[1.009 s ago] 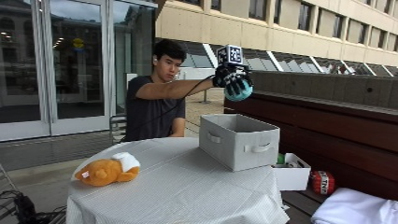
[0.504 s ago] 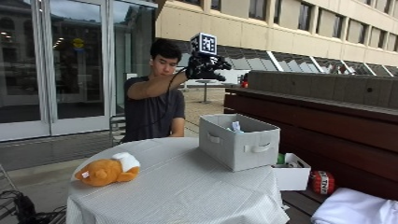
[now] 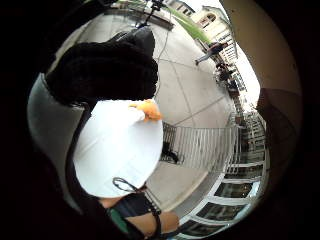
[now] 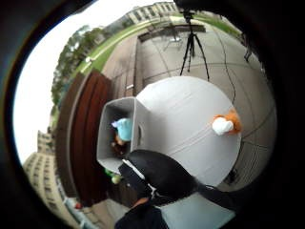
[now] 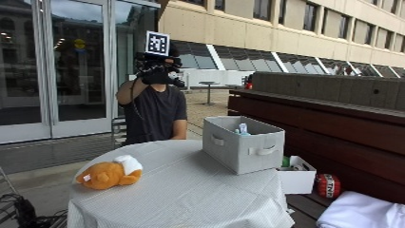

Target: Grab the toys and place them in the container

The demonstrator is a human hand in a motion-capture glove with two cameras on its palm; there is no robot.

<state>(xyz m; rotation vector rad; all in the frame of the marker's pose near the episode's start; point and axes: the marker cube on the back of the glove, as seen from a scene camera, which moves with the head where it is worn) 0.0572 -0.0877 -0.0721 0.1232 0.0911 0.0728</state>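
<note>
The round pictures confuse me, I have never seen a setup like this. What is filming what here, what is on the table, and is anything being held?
There is no robot here. A person sits behind a round table and works with a right hand in a black glove. The ordinary picture comes from a camera across the table. The two round ones come from small cameras on that hand's palm, looking out over the scene from where the hand is raised, in front of the person's face.

On the tablecloth lie an orange and white plush toy and a grey fabric container. A light blue toy already sits inside the container; the thumb side palm view looks straight down into it.

I see no toy in the gloved hand. Whether its fingers are curled or straight I cannot tell.
</note>
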